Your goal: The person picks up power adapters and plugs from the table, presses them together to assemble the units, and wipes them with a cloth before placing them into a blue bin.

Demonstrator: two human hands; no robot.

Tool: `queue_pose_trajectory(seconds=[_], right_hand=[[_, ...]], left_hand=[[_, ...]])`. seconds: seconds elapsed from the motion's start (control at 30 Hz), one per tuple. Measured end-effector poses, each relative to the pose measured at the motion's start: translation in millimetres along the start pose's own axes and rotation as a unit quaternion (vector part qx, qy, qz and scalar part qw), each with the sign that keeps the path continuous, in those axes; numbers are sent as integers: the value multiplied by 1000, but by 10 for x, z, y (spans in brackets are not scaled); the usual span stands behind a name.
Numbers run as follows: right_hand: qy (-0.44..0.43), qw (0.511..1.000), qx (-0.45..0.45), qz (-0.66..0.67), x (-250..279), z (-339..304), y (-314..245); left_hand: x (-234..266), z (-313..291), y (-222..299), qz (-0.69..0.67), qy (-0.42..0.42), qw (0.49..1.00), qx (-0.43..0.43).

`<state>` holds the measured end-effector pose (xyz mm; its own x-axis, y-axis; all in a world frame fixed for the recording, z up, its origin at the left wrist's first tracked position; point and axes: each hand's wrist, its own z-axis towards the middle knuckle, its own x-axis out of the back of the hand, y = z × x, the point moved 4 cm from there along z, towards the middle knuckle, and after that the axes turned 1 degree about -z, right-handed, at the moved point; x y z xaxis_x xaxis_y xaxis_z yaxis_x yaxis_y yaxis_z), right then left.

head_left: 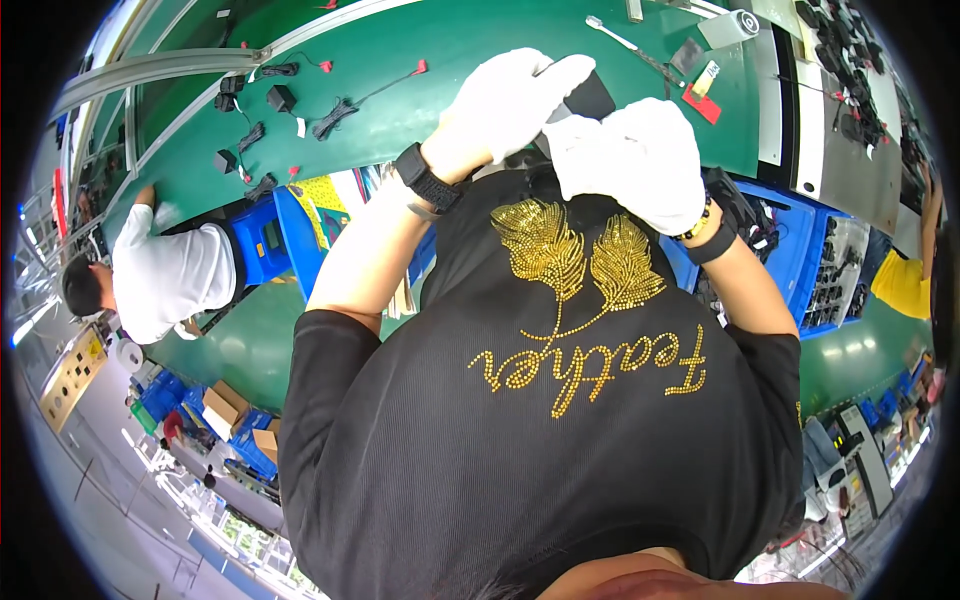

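Observation:
Both of my hands wear white gloves and meet just in front of my chest, over the near edge of the green workbench [400, 125]. Between them is a black, box-shaped piece [590, 98], partly covered by the gloves; it looks like a power adapter housing. My left hand [508, 105] grips it from the left, thumb and fingers closed round its side. From the right, my right hand [635, 160] closes on its lower part with bent fingers. Some dark material, perhaps cable, shows beneath the hands, but its shape is hidden.
Several black adapters with coiled cables [335, 118] lie at the left of the bench. A brush [625, 45] and a red tag [702, 104] lie at the right. Blue bins [790, 240] stand beside me at right. A co-worker in white [180, 280] sits at left.

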<state>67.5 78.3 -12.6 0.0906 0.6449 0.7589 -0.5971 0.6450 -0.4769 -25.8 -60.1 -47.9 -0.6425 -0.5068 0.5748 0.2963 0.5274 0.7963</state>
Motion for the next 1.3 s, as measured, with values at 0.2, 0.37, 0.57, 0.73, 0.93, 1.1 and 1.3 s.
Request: queue_pose_trajectory(seconds=[0.2,0.37,0.57,0.73,0.93,1.1,1.3], right_hand=[[-6,997,71,-31,-32,76,8],[-27,993,114,33,145,-110,185],[99,988,54,110,44,-65,161],[-85,996,-24,-26,-227,-160,200],[200,863,-306,348,202,-235,477],[136,985,-84,63,17,-88,167],[47,999,-24,-6,-44,-86,182]], left_hand=[[9,16,43,104,27,983,-149],[21,-8,-35,59,36,992,-107],[113,-4,101,2,60,997,-53],[72,-42,184,119,62,965,-224],[139,-91,66,140,76,958,-239],[102,-35,74,-1,50,964,-262],[12,-70,-122,-71,14,985,-157]])
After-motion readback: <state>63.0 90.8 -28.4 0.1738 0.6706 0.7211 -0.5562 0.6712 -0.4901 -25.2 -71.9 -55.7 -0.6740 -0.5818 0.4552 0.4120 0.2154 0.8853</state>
